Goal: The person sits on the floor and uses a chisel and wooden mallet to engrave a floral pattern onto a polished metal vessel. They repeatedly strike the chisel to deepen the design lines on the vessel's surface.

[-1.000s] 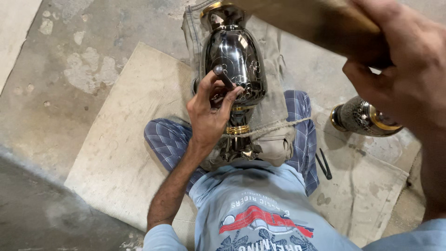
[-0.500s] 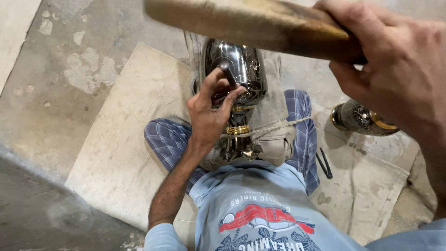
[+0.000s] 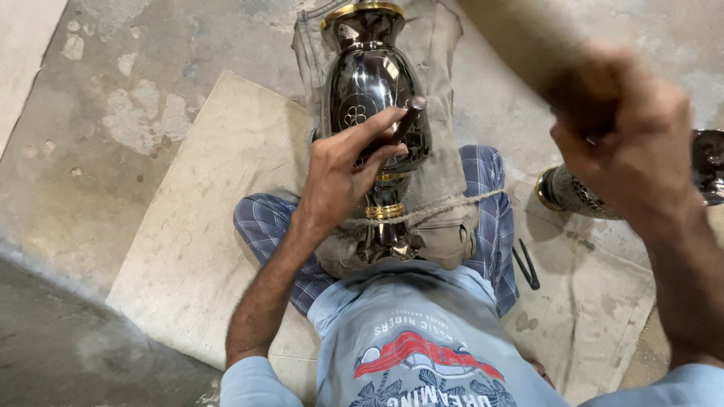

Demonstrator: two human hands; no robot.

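Observation:
A dark, shiny metal vase (image 3: 369, 83) with gold bands lies lengthwise on my lap, on a beige cloth (image 3: 441, 151), and a rope (image 3: 452, 205) runs across its narrow neck. My left hand (image 3: 343, 169) pinches a short dark metal punch (image 3: 403, 120) whose tip rests on the vase's belly beside an engraved flower. My right hand (image 3: 626, 143), blurred by motion, is raised at the upper right and grips the handle of a wooden mallet (image 3: 520, 38) that runs off toward the top edge.
A second dark engraved vase (image 3: 573, 196) with a gold rim lies on the floor at the right. A small dark tool (image 3: 526, 264) rests on the pale mat (image 3: 196, 226) under me. Bare concrete floor surrounds the mat.
The mallet, held flat across the top of the view a moment ago, has swung up and to the right with my right hand. My left hand has kept the punch on the vase.

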